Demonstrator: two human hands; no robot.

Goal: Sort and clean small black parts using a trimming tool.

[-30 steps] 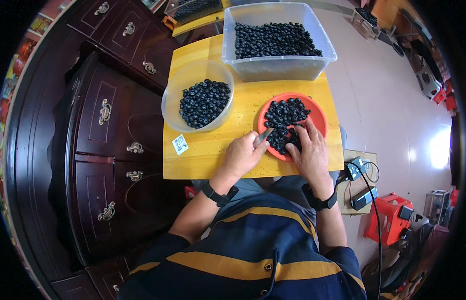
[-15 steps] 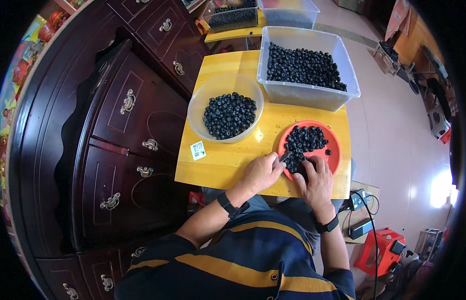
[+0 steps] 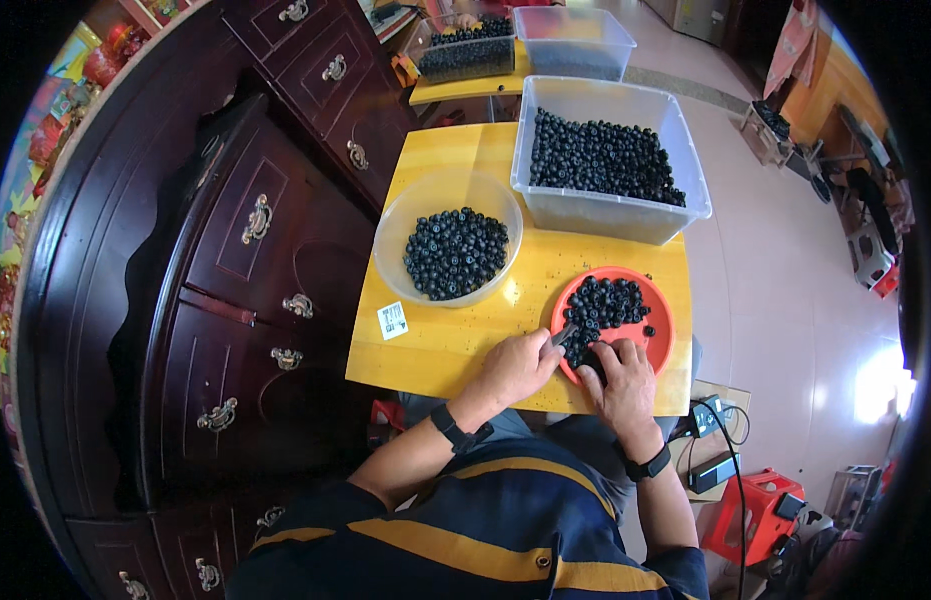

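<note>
An orange plate (image 3: 663, 322) heaped with small dark round berries (image 3: 607, 303) sits at the near right of a yellow table (image 3: 455, 345). My left hand (image 3: 517, 367) rests at the plate's near left rim, closed on a small dark tool that points into the berries. My right hand (image 3: 620, 382) lies on the plate's near edge with its fingers pinching one berry. A round clear bowl (image 3: 410, 215) with more berries stands to the left. A big clear tub (image 3: 605, 210) full of them stands behind the plate.
A dark wooden cabinet (image 3: 235, 270) with brass handles runs along the left. A white tag (image 3: 392, 320) lies on the table. Two more tubs (image 3: 575, 40) sit on a farther table. A red box (image 3: 760, 515) and cables lie on the floor at right.
The view has shifted so the table sits lower and the far tubs show. Both hands stay at the plate's near edge, working on the berries.
</note>
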